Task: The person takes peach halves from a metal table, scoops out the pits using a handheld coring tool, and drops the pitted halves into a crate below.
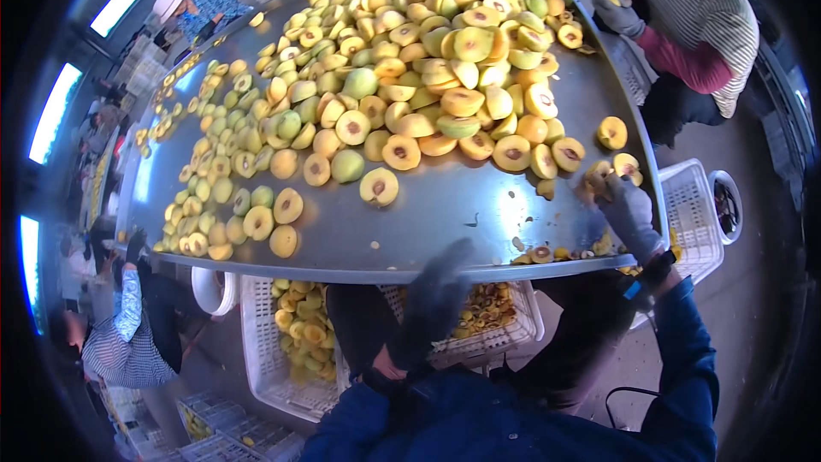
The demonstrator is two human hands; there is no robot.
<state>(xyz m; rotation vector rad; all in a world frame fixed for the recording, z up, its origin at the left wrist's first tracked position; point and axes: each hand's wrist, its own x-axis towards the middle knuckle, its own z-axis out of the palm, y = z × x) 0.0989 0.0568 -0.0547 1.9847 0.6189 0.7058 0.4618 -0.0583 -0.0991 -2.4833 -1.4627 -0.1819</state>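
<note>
Many halved yellow-green stone fruits (401, 153), some showing brown stones or hollows, lie heaped on a metal table (442, 212). My right hand (625, 205), in a grey glove, is at the table's right corner, its fingers on a fruit half (598, 178); another half (627, 168) lies beside it. My left hand (439, 289), in a dark glove, is blurred above the table's near rim, with its fingers apart and nothing seen in it. Fruit scraps (542, 254) lie along the near edge between my hands.
Below the near rim stand a white crate of fruit halves (256, 346) and a crate of scraps (494, 343). Another white crate (696, 224) and a bucket (728, 205) stand right. Co-workers are at the right (699, 32), lower left (131, 346) and far left (205, 9).
</note>
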